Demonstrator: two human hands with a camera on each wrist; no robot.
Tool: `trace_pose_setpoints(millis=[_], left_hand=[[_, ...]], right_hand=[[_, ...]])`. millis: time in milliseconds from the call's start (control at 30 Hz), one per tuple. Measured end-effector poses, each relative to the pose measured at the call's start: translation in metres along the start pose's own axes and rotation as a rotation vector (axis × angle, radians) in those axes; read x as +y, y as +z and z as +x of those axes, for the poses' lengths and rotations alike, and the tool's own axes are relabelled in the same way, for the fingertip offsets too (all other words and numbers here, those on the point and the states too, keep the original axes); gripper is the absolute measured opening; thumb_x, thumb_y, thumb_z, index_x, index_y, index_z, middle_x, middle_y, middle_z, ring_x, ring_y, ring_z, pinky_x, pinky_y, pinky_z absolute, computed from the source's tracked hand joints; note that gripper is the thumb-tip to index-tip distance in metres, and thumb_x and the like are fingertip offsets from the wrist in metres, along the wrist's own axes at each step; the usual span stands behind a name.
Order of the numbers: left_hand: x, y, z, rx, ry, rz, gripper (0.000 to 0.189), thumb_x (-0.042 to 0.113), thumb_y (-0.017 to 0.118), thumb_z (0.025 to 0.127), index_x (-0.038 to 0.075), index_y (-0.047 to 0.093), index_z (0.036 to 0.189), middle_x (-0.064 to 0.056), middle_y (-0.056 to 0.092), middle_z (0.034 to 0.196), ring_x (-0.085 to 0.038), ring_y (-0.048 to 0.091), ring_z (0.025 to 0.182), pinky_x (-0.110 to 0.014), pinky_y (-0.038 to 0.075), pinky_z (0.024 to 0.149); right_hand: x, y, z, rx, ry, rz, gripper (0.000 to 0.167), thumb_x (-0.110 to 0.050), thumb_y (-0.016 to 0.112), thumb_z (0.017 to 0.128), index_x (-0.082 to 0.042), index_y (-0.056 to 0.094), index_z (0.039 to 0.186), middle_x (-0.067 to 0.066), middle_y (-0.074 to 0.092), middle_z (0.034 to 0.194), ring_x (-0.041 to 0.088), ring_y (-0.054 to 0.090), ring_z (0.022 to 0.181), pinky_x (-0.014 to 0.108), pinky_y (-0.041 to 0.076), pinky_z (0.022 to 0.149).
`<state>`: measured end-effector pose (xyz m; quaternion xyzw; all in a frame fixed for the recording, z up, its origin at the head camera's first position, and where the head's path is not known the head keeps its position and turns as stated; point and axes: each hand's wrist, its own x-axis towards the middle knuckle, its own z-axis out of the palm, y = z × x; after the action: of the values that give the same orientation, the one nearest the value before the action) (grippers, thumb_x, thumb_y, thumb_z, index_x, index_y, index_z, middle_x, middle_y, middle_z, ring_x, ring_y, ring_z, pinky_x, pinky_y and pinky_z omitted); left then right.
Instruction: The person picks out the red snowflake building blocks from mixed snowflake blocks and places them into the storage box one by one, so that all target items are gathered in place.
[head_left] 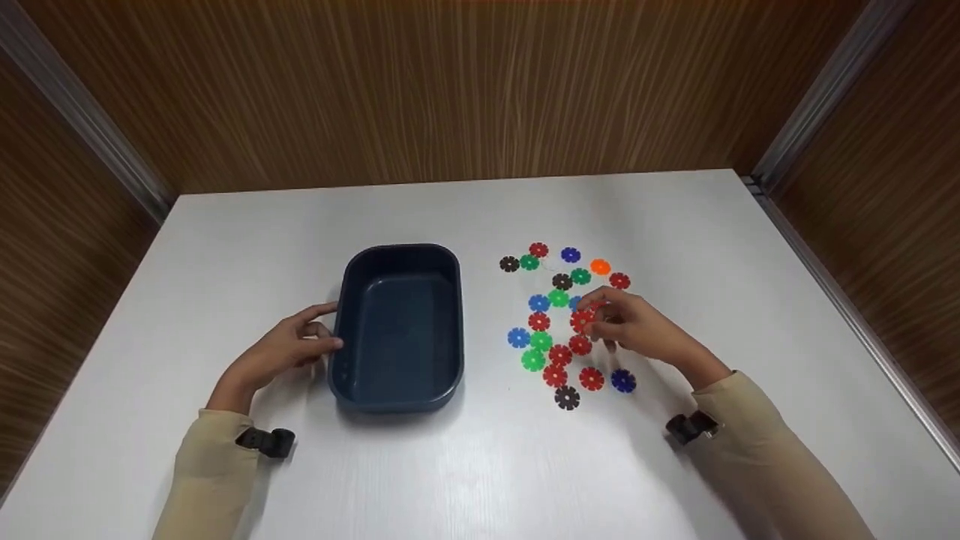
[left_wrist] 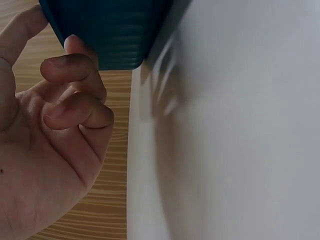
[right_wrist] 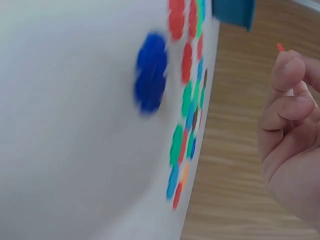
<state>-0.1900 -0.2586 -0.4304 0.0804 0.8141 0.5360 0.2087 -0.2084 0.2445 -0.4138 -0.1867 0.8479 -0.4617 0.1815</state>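
Observation:
A deep navy-blue plastic bin (head_left: 405, 337) stands on the white table, left of several coloured notched plastic discs. My left hand (head_left: 289, 345) is at the bin's left side, with thumb and index fingertips against its outer wall. In the left wrist view, the other fingers of the left hand (left_wrist: 60, 125) bend loosely beside the bin (left_wrist: 115, 35). My right hand (head_left: 637, 326) pinches a red disc (head_left: 583, 322) just above the spread discs. Only a sliver of this red disc (right_wrist: 281, 47) shows past the fingertips in the right wrist view.
Discs in red, green, blue, black and orange lie flat right of the bin, including an orange disc (head_left: 600, 267), a dark blue disc (head_left: 623, 381) and a black disc (head_left: 567, 397). Wood-grain panels (head_left: 450, 90) border the table (head_left: 480, 480) at the back and sides.

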Motion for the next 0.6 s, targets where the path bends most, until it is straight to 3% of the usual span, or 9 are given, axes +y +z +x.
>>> trace_pose_setpoints(millis=[133,367,467,600], left_hand=[[-0.001,0.003,0.002,0.005,0.005,0.006,0.070,0.021,0.067,0.091,0.006,0.030,0.150,0.003,0.054,0.085,-0.005,0.040,0.060,-0.021,0.036,0.058],[0.002,0.005,0.004,0.003,0.016,0.019,0.070,0.021,0.068,0.091,0.005,0.032,0.149,0.002,0.054,0.086,-0.005,0.041,0.062,-0.020,0.037,0.059],[0.002,0.004,0.003,0.005,0.016,0.022,0.070,0.021,0.067,0.091,0.005,0.032,0.149,0.002,0.053,0.087,-0.005,0.043,0.062,-0.021,0.037,0.060],[0.002,0.002,0.001,0.005,0.012,0.019,0.071,0.021,0.067,0.091,0.004,0.031,0.149,0.002,0.053,0.088,-0.004,0.042,0.063,-0.020,0.036,0.060]], right_hand=[[-0.011,0.012,0.006,0.006,-0.026,0.097,0.035,-0.011,0.059,0.095,-0.001,0.052,0.128,0.011,0.060,0.082,0.017,0.054,0.060,0.026,0.047,0.055],[-0.038,0.036,0.019,0.029,0.017,0.256,0.035,-0.018,0.063,0.094,-0.011,0.055,0.127,0.004,0.060,0.079,0.022,0.055,0.067,0.030,0.052,0.065],[-0.052,0.047,0.027,0.022,0.023,0.285,0.035,-0.019,0.063,0.094,-0.013,0.055,0.128,0.007,0.064,0.082,0.021,0.058,0.069,0.033,0.054,0.070],[-0.069,0.062,0.037,-0.018,0.000,0.316,0.036,-0.019,0.062,0.094,-0.012,0.054,0.128,0.011,0.066,0.084,0.018,0.058,0.065,0.031,0.050,0.064]])
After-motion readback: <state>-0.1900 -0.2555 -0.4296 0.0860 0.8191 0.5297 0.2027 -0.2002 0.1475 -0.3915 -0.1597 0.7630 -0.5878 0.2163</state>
